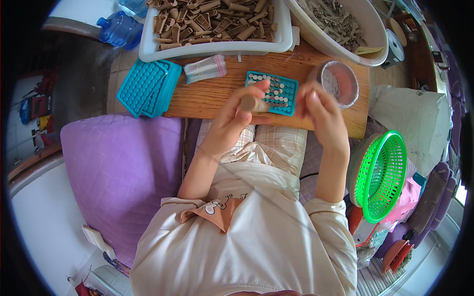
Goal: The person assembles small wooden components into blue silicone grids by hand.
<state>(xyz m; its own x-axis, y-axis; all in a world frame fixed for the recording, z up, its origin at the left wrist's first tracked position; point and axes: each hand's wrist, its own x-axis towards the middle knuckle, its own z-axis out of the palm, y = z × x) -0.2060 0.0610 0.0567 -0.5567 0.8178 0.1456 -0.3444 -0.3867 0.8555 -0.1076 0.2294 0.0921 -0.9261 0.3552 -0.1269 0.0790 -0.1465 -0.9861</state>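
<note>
My left hand [231, 116] is closed around a short brown cardboard tube [248, 103], one end of it turned toward me. Just beyond it on the wooden table lies a teal tray [292, 85] with round wells, several of them holding small white and greyish discs. My right hand [321, 109] is raised to the right of this tray, slightly blurred, its thumb and fingertips pinched together. Whatever those fingers hold is too small to make out. Right beside that hand stands a pinkish tub [351, 86] with pale contents.
A white bin [217, 48] full of brown tube pieces and a cream basin [371, 58] of dry plant bits sit at the back. Stacked teal trays [148, 89] and clear plastic sleeves [205, 69] lie left on the table [207, 101]. A green basket [370, 182] stands at right.
</note>
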